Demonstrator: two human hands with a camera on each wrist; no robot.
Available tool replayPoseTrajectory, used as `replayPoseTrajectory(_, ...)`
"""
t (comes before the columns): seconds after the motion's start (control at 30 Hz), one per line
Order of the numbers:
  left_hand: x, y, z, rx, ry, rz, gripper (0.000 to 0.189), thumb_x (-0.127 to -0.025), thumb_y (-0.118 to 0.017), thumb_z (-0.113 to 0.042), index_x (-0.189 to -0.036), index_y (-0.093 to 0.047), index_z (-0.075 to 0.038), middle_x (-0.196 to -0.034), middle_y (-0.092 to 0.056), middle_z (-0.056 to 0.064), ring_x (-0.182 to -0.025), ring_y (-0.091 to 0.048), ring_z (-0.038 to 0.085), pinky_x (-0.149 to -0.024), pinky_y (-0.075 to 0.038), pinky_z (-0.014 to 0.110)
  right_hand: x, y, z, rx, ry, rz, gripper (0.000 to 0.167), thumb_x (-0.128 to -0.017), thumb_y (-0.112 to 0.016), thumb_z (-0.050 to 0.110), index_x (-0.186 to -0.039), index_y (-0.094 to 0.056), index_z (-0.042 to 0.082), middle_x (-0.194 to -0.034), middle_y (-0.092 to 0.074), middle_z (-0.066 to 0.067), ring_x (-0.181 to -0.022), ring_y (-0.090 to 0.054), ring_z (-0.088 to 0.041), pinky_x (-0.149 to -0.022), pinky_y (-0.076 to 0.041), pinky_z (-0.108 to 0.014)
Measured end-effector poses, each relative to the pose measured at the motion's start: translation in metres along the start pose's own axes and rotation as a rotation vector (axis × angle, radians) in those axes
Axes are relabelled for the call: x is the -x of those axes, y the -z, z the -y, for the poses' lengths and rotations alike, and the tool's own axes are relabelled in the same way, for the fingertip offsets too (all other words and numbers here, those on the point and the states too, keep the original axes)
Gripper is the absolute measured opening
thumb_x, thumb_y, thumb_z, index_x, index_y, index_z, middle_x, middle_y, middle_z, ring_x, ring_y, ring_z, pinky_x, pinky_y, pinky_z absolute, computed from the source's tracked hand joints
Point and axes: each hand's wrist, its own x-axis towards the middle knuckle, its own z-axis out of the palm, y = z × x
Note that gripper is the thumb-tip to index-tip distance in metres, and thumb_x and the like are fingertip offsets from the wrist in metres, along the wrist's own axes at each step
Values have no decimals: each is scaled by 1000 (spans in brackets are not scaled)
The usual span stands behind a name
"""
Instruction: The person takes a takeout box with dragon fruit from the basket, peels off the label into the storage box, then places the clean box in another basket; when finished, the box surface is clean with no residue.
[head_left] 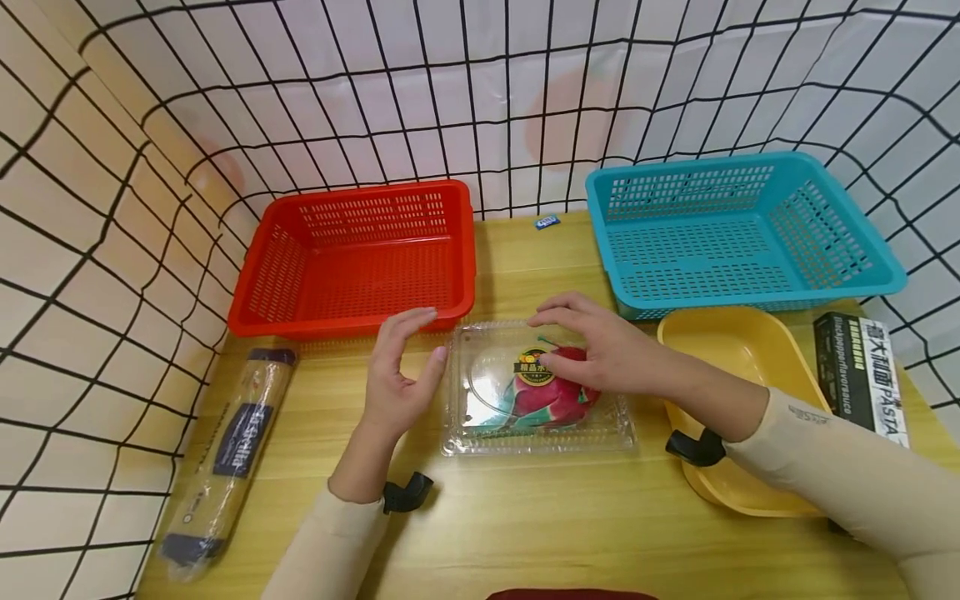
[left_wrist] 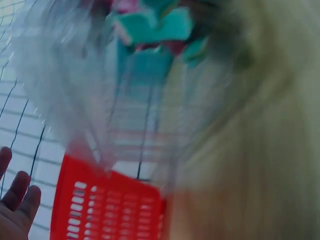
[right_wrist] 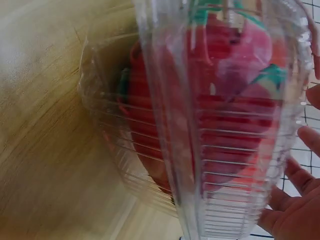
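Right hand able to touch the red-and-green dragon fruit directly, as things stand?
Probably not: the right hand is close above, but the clear plastic clamshell box looks closed around the red-and-green dragon fruit, keeping bare contact blocked.

Two hands (head_left: 393,392) (head_left: 603,342), one container (head_left: 480,379) and one fruit (head_left: 566,400) are showing centrally; two baskets (head_left: 348,327) (head_left: 742,300) and one sachet (head_left: 547,222) are lying far, one tub (head_left: 727,343) and one box (head_left: 862,371) right, one packet (head_left: 238,446) left.
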Motion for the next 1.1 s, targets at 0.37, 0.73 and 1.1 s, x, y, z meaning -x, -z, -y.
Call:
replayPoseTrajectory(0.37,25,-25,6,11,92,117,30,-85,-70,-4,-115,-70,-1,-127,-65,18,-122,-51,35,-105,-38,37,-8,-13,-10,120,137,-37,43,-91,-76,34,-131,-68,19,-141,-57,-6,-126,-58,-28,-103,-53,-49)
replayPoseTrajectory(0.73,37,-32,12,155,253,163,31,-89,-63,-6,-118,-68,1,-147,-51,18,-143,-31,37,-116,-21,59,-9,-24,-12,151,152,-101,32,-91,-75,30,-121,-72,18,-137,-60,-5,-125,-57,-28,-105,-49,-52)
replayPoseTrajectory(1.1,42,-34,16,261,322,173,30,-87,-62,-2,-116,-68,2,-156,-34,29,-150,-28,33,-122,-17,67,-10,-27,-11,131,89,-111,17,-92,-74,29,-108,-73,23,-136,-62,-5,-126,-57,-29,-108,-47,-54)
